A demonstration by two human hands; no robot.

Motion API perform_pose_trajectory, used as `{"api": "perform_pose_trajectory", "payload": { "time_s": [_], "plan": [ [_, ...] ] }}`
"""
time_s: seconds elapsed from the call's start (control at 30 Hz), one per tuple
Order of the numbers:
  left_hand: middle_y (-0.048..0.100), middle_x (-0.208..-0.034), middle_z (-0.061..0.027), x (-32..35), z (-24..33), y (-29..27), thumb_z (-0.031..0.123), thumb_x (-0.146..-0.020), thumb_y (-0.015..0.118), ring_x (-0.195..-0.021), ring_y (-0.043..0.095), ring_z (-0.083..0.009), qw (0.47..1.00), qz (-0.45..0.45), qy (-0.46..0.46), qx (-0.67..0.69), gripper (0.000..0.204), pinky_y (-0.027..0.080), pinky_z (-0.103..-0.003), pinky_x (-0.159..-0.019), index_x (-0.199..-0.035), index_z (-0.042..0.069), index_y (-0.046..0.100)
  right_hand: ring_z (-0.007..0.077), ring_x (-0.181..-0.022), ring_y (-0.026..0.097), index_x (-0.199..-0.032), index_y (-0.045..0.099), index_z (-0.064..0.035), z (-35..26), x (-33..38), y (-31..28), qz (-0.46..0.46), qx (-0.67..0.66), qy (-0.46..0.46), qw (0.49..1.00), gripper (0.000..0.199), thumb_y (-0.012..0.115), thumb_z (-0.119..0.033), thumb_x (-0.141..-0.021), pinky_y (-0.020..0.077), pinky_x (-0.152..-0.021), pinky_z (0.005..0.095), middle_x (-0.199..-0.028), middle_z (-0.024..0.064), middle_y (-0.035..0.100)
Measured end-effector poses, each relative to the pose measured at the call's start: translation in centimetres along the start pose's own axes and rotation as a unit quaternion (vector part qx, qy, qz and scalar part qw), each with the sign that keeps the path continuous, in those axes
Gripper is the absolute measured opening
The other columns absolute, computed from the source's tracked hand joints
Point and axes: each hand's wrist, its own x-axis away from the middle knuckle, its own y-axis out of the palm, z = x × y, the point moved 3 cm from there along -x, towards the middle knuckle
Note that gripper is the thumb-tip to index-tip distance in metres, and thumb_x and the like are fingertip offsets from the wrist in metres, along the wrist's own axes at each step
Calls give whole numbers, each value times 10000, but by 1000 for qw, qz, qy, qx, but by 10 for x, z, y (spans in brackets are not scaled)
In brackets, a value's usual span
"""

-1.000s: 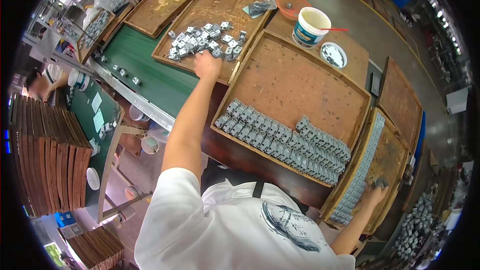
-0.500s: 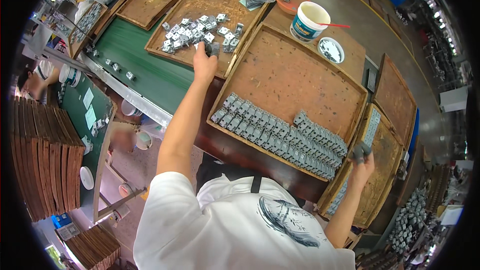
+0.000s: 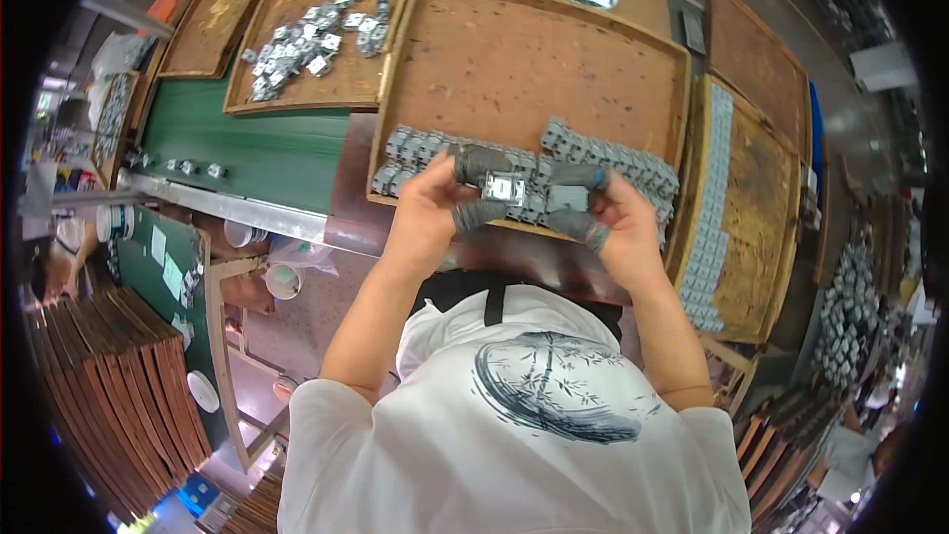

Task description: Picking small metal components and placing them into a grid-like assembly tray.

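My left hand (image 3: pixel 430 208) has come back from the far tray (image 3: pixel 297 89); both it and my right hand (image 3: pixel 618 222) now clamp one small grey part (image 3: pixel 529 193) over the rows.

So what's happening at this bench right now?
A person stands over a wooden tray with rows of small grey parts along its near edge. Both hands are together above that row: the left hand pinches a small grey part and the right hand holds another one beside it. The fingers wear dark grey covers. A farther tray holds a loose heap of similar parts.
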Motion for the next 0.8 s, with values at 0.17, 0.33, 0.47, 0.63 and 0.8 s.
{"api": "perform_pose_trajectory", "payload": {
  "time_s": [0.17,0.33,0.47,0.63,0.8],
  "plan": [
    [645,-1136,-62,16,-3,16,-4,-812,716,-994,629,-158,999,-37,-26,6,386,512,-290,-870,-1185,-16,616,327,-684,587,-864,531,10,-36,16,2,-17,378,-160,912,276,748,-129,-765,465,-560,355,-810,157,572],
    [576,-1118,-43,20,2,37,-47,-852,654,-1057,574,-139,996,-52,-68,-11,328,495,-282,-885,-1175,-22,608,325,-657,563,-828,551,8,-36,25,4,-4,411,-201,889,244,739,-85,-703,459,-554,384,-772,137,534],
    [531,-1075,-45,29,-12,52,-97,-864,582,-1021,571,-142,997,-24,-36,-68,334,492,-274,-886,-1192,-32,581,334,-694,581,-823,560,16,-25,29,5,21,467,-239,851,227,715,-35,-665,472,-577,406,-796,147,540],
    [472,-1046,-140,31,-32,53,-148,-712,515,-966,516,-281,969,-13,8,-247,568,467,-306,-791,-1254,20,525,346,-707,581,-831,575,17,13,26,8,56,472,-261,840,217,706,-19,-663,480,-592,419,-805,151,552],
    [479,-1121,-187,36,-27,57,-36,-661,628,-1005,489,-380,895,-5,95,-436,632,437,-390,-864,-1276,-8,485,359,-712,573,-880,595,8,13,31,15,18,398,-174,901,207,721,-64,-734,470,-595,419,-807,152,552]
  ]
}}
